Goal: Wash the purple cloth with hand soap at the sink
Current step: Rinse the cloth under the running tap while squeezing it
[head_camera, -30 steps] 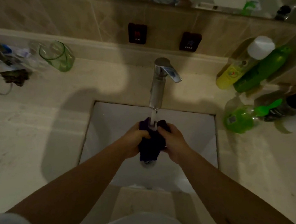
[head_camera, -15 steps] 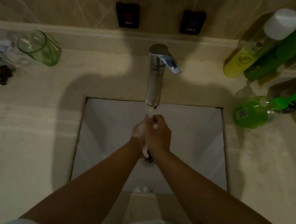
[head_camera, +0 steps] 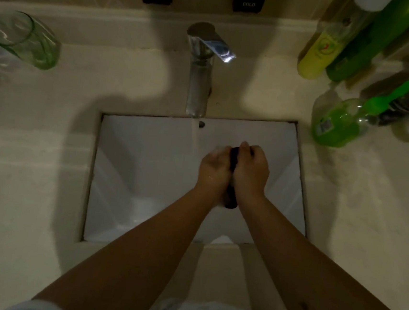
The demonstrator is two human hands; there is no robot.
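Beige stone table [head_camera: 35,163] surrounds the white rectangular sink [head_camera: 147,162]; right of the chrome tap's stream [head_camera: 195,134], left hand [head_camera: 216,167] and right hand [head_camera: 250,170] curl fingers around the bunched dark purple cloth [head_camera: 234,157], squeezing it over the basin so runoff drains

Dark purple cloth [head_camera: 230,202], white sink [head_camera: 153,155], green soap bottle [head_camera: 339,122], beige counter [head_camera: 35,163].
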